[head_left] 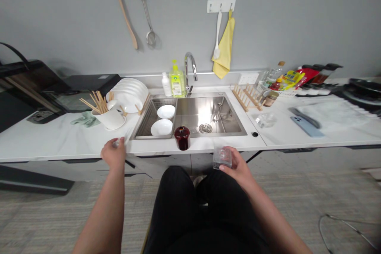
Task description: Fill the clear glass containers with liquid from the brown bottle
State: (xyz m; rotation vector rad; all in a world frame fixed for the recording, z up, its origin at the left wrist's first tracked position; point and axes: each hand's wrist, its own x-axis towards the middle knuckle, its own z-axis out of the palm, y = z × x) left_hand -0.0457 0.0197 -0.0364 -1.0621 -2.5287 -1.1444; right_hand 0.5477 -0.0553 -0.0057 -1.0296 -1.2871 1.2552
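Note:
My right hand (236,166) grips a small clear square container (222,158) by its side, held in front of the counter's edge. At the counter's front edge, left of the sink, my left hand (114,152) has its fingers closed around something small and see-through, too faint to name. Between my hands, a dark red glossy jar (182,138) stands upright at the sink's front rim. The steel sink (205,107) lies behind it, with two white bowls (161,127) in the left basket.
On the left are a white holder of chopsticks (108,119), white plates (127,93) in a rack and a green cloth (86,119). Dish soap (177,81) stands beside the faucet (189,73). A wooden rack (248,97), a brown jar (270,98) and a phone (306,126) sit to the right.

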